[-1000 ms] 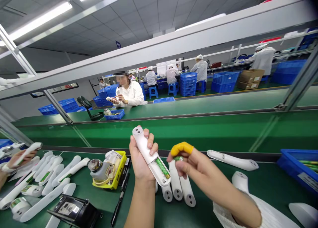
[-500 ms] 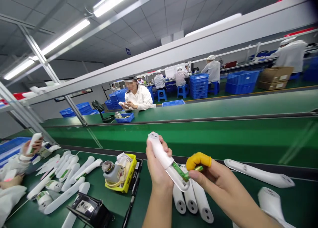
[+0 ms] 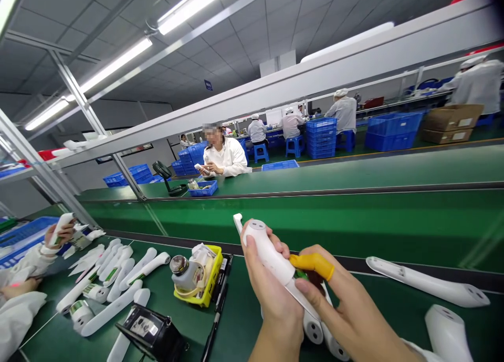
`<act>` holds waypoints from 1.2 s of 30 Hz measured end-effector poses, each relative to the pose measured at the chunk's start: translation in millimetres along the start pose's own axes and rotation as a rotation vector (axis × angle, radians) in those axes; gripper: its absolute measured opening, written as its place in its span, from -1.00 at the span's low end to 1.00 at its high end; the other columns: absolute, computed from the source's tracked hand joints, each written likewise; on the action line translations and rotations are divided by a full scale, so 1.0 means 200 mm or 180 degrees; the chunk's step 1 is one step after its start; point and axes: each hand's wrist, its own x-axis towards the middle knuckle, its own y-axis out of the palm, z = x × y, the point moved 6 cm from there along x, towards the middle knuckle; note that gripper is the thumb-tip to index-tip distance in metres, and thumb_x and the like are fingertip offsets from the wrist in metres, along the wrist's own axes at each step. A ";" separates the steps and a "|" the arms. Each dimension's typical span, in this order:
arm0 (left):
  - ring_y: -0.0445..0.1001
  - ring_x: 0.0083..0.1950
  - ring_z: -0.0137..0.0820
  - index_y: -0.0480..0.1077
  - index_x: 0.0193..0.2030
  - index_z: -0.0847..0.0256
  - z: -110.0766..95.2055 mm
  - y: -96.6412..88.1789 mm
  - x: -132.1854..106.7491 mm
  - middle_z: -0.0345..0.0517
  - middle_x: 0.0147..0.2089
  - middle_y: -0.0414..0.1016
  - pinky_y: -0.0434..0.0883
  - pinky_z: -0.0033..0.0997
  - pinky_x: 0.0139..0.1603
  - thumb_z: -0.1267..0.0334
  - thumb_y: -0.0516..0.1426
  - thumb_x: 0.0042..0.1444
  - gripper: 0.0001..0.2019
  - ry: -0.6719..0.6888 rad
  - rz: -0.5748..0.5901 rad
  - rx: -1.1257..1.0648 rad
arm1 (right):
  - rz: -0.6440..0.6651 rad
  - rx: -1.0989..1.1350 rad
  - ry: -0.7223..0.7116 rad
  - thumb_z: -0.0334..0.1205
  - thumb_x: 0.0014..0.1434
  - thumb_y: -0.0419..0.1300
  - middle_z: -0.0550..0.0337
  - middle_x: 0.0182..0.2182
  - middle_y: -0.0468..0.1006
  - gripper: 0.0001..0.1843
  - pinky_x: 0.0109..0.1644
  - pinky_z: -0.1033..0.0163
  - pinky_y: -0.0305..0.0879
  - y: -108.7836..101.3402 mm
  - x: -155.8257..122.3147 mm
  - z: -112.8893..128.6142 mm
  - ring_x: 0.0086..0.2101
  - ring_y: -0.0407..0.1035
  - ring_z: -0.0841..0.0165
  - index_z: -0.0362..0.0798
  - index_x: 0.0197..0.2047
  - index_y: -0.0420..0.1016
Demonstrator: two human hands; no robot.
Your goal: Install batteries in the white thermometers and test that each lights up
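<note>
At the far left a co-worker's hand (image 3: 70,229) grips a white handpiece (image 3: 62,226) just beside a blue bin (image 3: 23,240). To its right and nearer, a loose cluster of white curved handpieces (image 3: 115,270), some showing green, lies on the green surface (image 3: 240,299). Near these stands a black device (image 3: 153,330), and farther back a yellow basket (image 3: 207,283) carries a bottle (image 3: 185,275) with a dark top. A black pen (image 3: 214,325) lies just right of the basket. Then comes the left hand (image 3: 268,288), its fingers wrapped around the held handpiece (image 3: 271,254), which is raised above the surface and tilted, its two-holed end to the far left. A small white piece (image 3: 237,223) sticks up behind that end. The right hand (image 3: 334,288), with a yellow finger cover (image 3: 315,265), bends its thumb and index finger around a partly hidden green piece (image 3: 301,273) at the handpiece's right side; I cannot tell whether it pinches or merely presses it. Below the hands lie more white handpieces (image 3: 314,329). At the right, one long handpiece (image 3: 427,283) lies far and another (image 3: 447,328) near.
</note>
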 end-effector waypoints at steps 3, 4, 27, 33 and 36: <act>0.14 -0.57 -0.58 0.30 -0.32 0.21 -0.07 -0.01 0.02 -0.24 -0.50 0.16 0.19 -0.64 -0.57 0.09 -0.08 0.25 -0.72 0.0175 -0.0160 -0.0070 | -0.0491 -0.0237 -0.0489 -0.24 0.28 0.06 0.07 -0.05 0.45 -0.73 -0.06 0.29 0.38 0.04 -0.06 0.06 -0.08 0.39 0.29 0.02 0.05 0.33; 0.13 -0.58 -0.59 0.31 -0.33 0.21 -0.09 -0.01 0.03 -0.25 -0.49 0.17 0.17 -0.64 -0.59 0.10 -0.09 0.26 -0.72 0.0209 -0.0160 -0.0066 | -0.0594 -0.0266 -0.0548 -0.25 0.28 0.06 0.06 -0.04 0.45 -0.71 -0.03 0.29 0.37 0.06 -0.07 0.07 -0.06 0.39 0.29 0.01 0.07 0.32; 0.48 -0.09 -0.17 0.48 -0.22 0.26 0.01 0.09 0.07 0.04 -0.21 0.51 0.40 -0.26 -0.06 -0.05 0.37 -0.30 -0.47 -0.0223 0.2094 0.1168 | 0.0382 0.1897 0.1768 0.21 0.23 -0.05 0.33 -0.63 0.27 -0.54 -0.51 0.33 0.17 -0.01 0.00 -0.14 -0.62 0.20 0.43 -0.03 -0.35 0.28; 0.47 -0.16 -0.22 0.49 -0.29 0.26 0.06 0.06 0.09 -0.05 -0.33 0.48 0.34 -0.16 0.05 -0.09 0.37 -0.33 -0.48 -0.0244 0.1990 0.1012 | 0.0600 0.1677 0.1508 0.22 0.21 -0.01 0.29 -0.55 0.25 -0.52 -0.45 0.32 0.09 -0.01 0.02 -0.14 -0.53 0.14 0.43 -0.08 -0.32 0.32; 0.47 -0.17 -0.24 0.50 -0.20 0.26 0.09 0.05 0.11 -0.04 -0.29 0.49 0.37 -0.25 -0.03 -0.11 0.36 -0.34 -0.41 -0.0354 0.1962 0.1050 | 0.0344 0.1755 0.1332 0.22 0.20 0.00 0.29 -0.54 0.17 -0.50 -0.44 0.32 0.03 0.01 0.04 -0.16 -0.52 0.04 0.45 -0.09 -0.41 0.30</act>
